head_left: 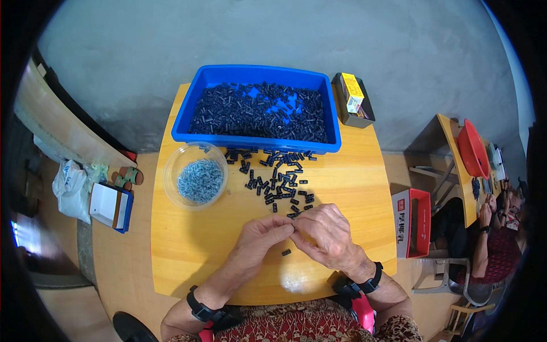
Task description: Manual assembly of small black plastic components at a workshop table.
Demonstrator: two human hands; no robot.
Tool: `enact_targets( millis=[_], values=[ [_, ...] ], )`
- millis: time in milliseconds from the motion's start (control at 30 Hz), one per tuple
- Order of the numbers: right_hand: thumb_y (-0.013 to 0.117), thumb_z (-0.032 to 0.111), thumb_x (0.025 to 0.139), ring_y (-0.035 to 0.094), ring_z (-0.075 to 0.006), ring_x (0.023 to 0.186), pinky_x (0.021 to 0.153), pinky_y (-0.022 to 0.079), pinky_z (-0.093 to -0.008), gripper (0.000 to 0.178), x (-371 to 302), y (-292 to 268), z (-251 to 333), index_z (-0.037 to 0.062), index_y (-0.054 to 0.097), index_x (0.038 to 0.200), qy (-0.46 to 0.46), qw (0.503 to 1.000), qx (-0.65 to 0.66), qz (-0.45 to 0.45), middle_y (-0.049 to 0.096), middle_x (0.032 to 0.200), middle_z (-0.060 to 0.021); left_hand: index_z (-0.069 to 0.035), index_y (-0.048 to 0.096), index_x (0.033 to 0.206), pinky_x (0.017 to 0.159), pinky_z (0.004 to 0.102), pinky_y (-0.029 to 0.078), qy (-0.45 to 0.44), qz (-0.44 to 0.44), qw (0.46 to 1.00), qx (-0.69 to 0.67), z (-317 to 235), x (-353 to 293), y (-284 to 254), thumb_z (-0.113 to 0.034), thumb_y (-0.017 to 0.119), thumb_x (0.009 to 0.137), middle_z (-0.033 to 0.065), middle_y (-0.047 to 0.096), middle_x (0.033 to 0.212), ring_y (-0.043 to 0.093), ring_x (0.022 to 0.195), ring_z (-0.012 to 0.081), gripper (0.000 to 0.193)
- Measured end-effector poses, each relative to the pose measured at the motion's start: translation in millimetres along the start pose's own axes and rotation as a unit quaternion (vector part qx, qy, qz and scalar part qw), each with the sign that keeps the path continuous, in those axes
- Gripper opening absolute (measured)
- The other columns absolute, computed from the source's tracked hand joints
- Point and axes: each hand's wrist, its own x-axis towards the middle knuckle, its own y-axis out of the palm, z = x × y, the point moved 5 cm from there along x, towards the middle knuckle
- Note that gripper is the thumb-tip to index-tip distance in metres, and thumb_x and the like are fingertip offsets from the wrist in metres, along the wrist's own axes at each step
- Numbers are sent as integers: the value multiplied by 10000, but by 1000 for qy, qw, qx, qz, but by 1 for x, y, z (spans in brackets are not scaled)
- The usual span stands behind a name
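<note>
My left hand and my right hand meet over the near part of the table. Their fingers are pinched together at the tips. A small dark bit shows between them, mostly hidden and too small to name. Just below the fingers lies a single small black plastic piece. Beyond my hands, many similar black pieces are scattered toward a blue tray, which holds a great heap of them. Left of the scattered pieces stands a round clear tub with a pile of small silvery parts, perhaps screws.
The yellow wooden table carries a dark box with a yellow carton at its far right corner. A red-and-white box sits right of the table. Farther right, another person works beside a red basin. White bags lie at left.
</note>
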Motion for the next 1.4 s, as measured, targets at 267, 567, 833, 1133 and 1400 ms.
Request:
enact_targets(
  millis=[267,567,833,1133,1400],
  values=[
    [773,5,682,599,-248,783,703,489,-361,290,1,1,2,-1,614,925,-8,1000,-6,-3,616,871,-97,-2,672,1064,832,205,441,9,8,999,41,-6,-2,-1,-168,644,935,9,657,994,566,923,55,212],
    [775,38,705,594,-241,756,677,484,-356,258,7,5,0,9,617,906,-31,999,-5,39,605,827,-84,-9,680,1053,857,226,450,14,35,995,91,-8,2,-6,-133,643,925,26,673,980,589,922,79,182],
    [700,90,823,615,-294,812,738,513,-396,175,31,-4,-44,-16,621,937,89,992,52,74,625,854,-135,2,662,1010,777,209,464,143,-82,980,107,-32,-3,-33,-101,655,918,11,660,929,578,872,60,138],
    [655,5,818,597,-311,820,743,507,-398,84,33,20,-79,-19,635,895,141,986,31,87,613,846,-127,2,641,1009,783,211,469,225,-151,953,133,-42,-4,-51,-60,664,906,11,663,930,583,856,60,122],
    [685,14,773,579,-310,829,779,492,-405,112,45,41,-87,10,647,878,107,987,-3,119,578,822,-117,10,633,1015,783,217,480,218,-157,959,87,-44,-1,-54,-44,658,907,22,667,944,592,864,62,123]
  ],
)
